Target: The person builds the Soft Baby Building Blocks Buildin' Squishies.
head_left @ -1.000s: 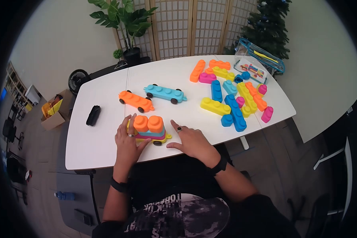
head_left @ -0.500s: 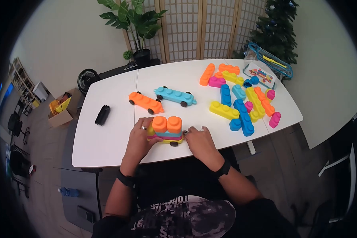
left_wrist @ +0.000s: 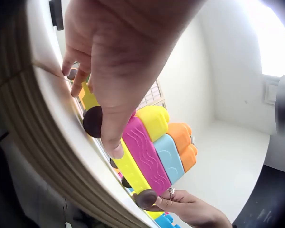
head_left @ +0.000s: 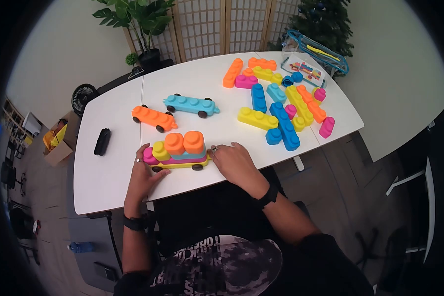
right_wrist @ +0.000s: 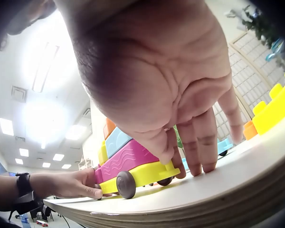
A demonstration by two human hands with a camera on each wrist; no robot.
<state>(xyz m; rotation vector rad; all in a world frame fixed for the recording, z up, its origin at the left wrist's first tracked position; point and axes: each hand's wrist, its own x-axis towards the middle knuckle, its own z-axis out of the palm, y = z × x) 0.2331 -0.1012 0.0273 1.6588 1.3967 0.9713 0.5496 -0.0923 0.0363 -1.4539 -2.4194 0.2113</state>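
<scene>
A yellow wheeled toy train car stands near the table's front edge, stacked with a magenta plank, a light-blue block, a yellow block, a small magenta block and two orange blocks. My left hand grips its left end, thumb along the near side and fingers round the back. At the other end, my right hand pinches the yellow hitch between thumb and forefinger, its other fingers pointing down to the tabletop.
Behind are an orange train car and a light-blue one. Several loose blocks, among them a long blue block, lie to the right. A clear bag sits at the back right, a black case at the left.
The loaded train car has slid left relative to the other two. My left hand has moved to its left end, uncovering the yellow and magenta blocks. My right hand has closed in on the hitch.
</scene>
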